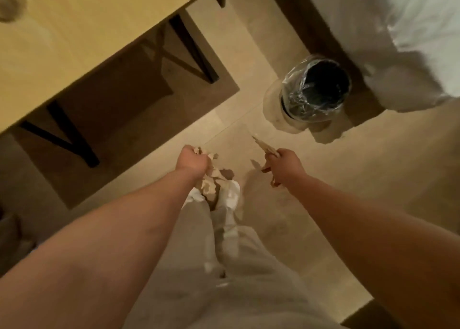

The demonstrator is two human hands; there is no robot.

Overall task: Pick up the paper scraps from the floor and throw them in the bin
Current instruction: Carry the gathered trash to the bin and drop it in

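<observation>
Left hand: your left hand (pixel 193 160) is clenched into a fist around a crumpled wad of paper scraps (pixel 210 179); the loose ends spill out below and beside the fist
Right hand: your right hand (pixel 283 165) grips a flatter bunch of scraps (pixel 265 147), with a pointed end sticking out past the knuckles toward the bin and a smaller end showing under the palm
Both hands: held out in front of you above the floor, apart from each other, neither one over the bin
Legs: your light trousers (pixel 224 266) and a pale shoe (pixel 230 194) show between your forearms, on the near side of the bin
Bin: the bin (pixel 316 87) stands on the floor ahead of your right hand, round, dark inside, lined with a clear plastic bag whose rim folds over the edge; its mouth is open and upward, and you cannot tell whether anything lies inside
Floor: pale tiles (pixel 373 167) run between your hands and the bin; the picture is blurred here
Bench: a light wooden bench (pixel 87 42) on dark angled legs lies well to the left of the bin
Bed: a bed (pixel 410 30) with white bedding sits just behind the bin, its dark base touching or nearly touching the bin's far side
</observation>
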